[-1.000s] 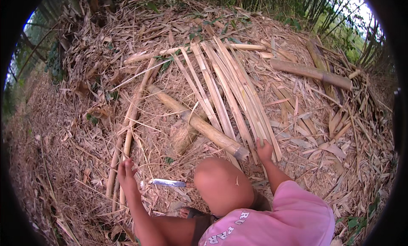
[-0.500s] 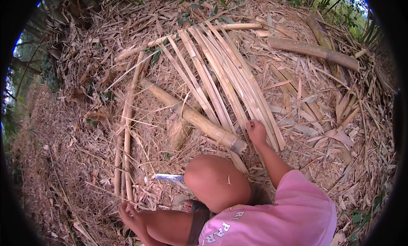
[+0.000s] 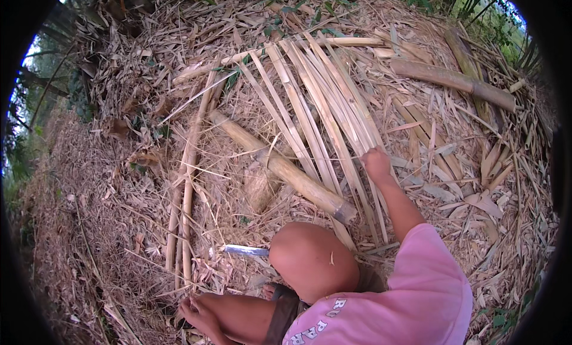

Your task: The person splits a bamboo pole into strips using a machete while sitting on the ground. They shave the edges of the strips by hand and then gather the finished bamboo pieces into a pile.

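Observation:
Long split bamboo strips (image 3: 319, 101) lie fanned out side by side, their far ends over a crosswise bamboo pole (image 3: 351, 41). My right hand (image 3: 376, 162) is closed on a bamboo strip at the right side of the fan; its fingers partly hide the grip. Down at the lower left, my left hand (image 3: 196, 315) rests by my bent leg, fingers loosely apart, holding nothing. Between the hands, a thick round bamboo piece (image 3: 298, 181) slants across the ground. A flat blue-grey blade (image 3: 244, 250) points left from behind my knee.
Two thin bamboo poles (image 3: 189, 196) run lengthwise on the left. A thick bamboo culm (image 3: 453, 78) lies at the far right, near more split pieces (image 3: 432, 139). Dry leaves and shavings cover the ground; a stone-like lump (image 3: 260, 193) sits under the round piece.
My right hand has moved slightly up and right. The near ends of the right-hand strips have shifted closer to me and left. My left hand stays by my leg; the whole view has shifted slightly.

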Tool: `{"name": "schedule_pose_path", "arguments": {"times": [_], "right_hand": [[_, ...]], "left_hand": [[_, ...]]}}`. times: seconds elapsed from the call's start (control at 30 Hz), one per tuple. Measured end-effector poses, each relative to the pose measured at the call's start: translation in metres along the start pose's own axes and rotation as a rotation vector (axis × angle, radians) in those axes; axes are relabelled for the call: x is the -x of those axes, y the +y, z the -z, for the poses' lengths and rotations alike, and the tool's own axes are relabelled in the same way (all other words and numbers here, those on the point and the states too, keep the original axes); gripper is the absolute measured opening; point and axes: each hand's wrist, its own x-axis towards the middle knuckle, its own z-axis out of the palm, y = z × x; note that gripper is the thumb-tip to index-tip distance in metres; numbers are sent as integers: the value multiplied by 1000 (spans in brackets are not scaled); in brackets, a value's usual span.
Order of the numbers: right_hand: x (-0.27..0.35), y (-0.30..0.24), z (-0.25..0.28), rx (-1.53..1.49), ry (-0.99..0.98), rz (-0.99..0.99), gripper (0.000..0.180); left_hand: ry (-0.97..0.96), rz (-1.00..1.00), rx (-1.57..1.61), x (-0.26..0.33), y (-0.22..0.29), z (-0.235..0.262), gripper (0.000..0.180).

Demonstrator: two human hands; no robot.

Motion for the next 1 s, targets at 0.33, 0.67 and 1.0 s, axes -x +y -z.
{"name": "schedule_pose_path", "arguments": {"times": [0.33,0.67,1.0], "right_hand": [[-67,-73,217,-1235,1001,-448,18],[-129,-295,153,-1216,101,180,40],[-85,-151,13,-588,-191,-264,85]], "left_hand": [[-17,32,-48,-13,22,-19,29],[30,-6,-87,-16,19,-27,33],[59,74,3,-6,-1,-12,34]]}}
